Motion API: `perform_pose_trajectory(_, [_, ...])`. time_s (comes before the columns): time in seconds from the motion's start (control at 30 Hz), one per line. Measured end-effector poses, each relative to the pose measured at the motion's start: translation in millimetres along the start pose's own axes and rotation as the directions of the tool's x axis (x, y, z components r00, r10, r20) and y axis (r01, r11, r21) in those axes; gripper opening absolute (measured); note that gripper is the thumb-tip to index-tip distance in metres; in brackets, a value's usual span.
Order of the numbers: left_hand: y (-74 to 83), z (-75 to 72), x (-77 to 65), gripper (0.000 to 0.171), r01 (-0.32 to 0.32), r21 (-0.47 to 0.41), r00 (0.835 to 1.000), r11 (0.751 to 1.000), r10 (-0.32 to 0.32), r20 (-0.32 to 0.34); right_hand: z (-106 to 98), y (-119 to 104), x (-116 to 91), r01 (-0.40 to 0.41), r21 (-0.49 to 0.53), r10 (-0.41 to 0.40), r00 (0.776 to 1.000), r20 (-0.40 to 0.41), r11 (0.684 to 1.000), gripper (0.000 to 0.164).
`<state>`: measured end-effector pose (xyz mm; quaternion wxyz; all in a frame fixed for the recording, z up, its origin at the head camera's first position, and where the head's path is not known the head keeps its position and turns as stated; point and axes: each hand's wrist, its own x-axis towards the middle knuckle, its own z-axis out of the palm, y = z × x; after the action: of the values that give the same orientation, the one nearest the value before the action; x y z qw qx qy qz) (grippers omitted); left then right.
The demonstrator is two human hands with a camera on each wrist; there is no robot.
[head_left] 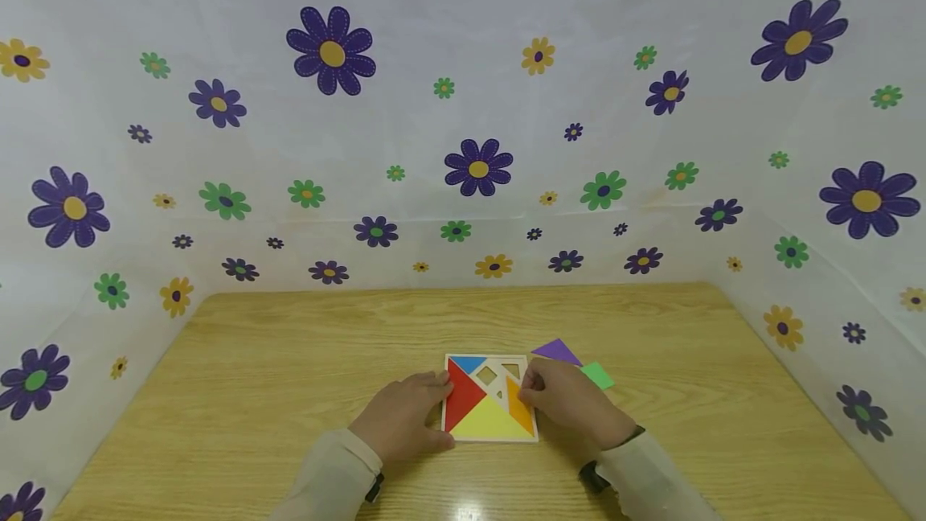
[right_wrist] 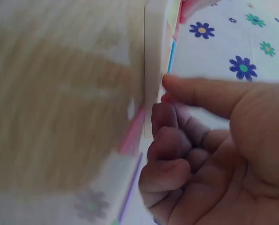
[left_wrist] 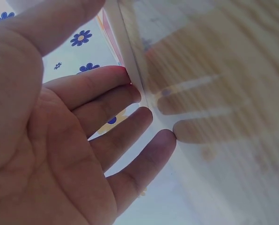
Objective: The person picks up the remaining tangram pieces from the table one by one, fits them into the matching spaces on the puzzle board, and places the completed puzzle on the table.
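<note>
A white-framed tangram board (head_left: 494,440) lies flat on the table. In it sit a red triangle (head_left: 463,396), a yellow triangle (head_left: 492,420), a blue triangle (head_left: 469,363) and an orange parallelogram (head_left: 517,406). My left hand (head_left: 405,416) rests along the board's left side, its fingers extended and fingertips at the edge in the left wrist view. Over the right side, my right hand (head_left: 571,399) has curled fingers; thumb and index finger pinch at the orange parallelogram's right edge. The fingertips partly hide that piece.
Beyond the right hand lie a purple piece (head_left: 557,350) and a green piece (head_left: 597,375) on the wooden table (head_left: 325,336). A pink piece (right_wrist: 133,133) shows beside the board in the right wrist view. Flower-patterned cloth (head_left: 405,119) encloses the back and sides.
</note>
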<state>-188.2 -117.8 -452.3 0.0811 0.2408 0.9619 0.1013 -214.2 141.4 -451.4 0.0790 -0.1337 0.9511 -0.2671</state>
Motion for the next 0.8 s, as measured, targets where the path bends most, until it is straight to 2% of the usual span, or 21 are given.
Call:
perform_pose_trajectory(0.13, [1.3,-1.2,-0.6,0.077,0.001,-0.005,1.000,1.000,-0.001,0.002,-7.1,-0.1,-2.9,0.077,-0.097,-0.077,0.997,0.003,0.992,0.015])
perform_pose_trajectory(0.33, [4.2,-2.6,-2.0,0.075,-0.007,0.010,1.000,1.000,0.007,-0.007,-8.9,0.6,-5.1,0.149,-0.088,-0.146,0.989,0.036,0.985,0.017])
perform_pose_trajectory(0.57, [6.0,-2.1,-2.1,0.074,-0.035,0.051,0.999,0.998,0.037,-0.031,-6.8,0.4,-4.2,0.147,-0.060,-0.144,0.988,0.061,0.987,0.017])
perform_pose_trajectory(0.8, [-2.0,6.3,1.1,0.076,-0.026,0.026,0.999,0.999,0.026,-0.038,-4.4,3.8,-2.1,0.155,-0.058,-0.151,0.986,0.065,0.986,0.015])
